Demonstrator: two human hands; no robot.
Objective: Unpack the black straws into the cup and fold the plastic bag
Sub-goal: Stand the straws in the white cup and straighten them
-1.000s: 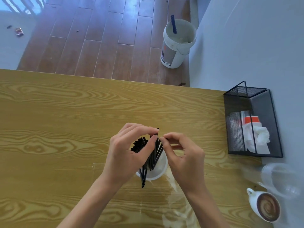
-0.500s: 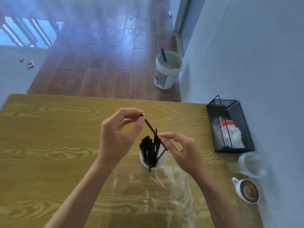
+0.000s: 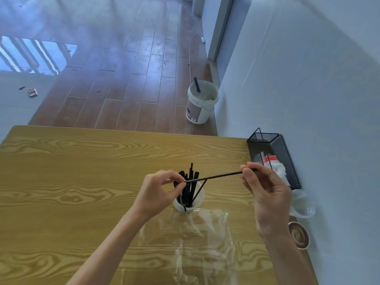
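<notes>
Left hand and right hand are each pinching 1 end of a single black straw above the cup.

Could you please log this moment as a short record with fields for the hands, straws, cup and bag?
left hand: pinches one end of a single straw
right hand: pinches the other end
single straw: held level above the cup
other straws: standing in the cup
bag: lying unfolded on the table, near side of the cup
</notes>
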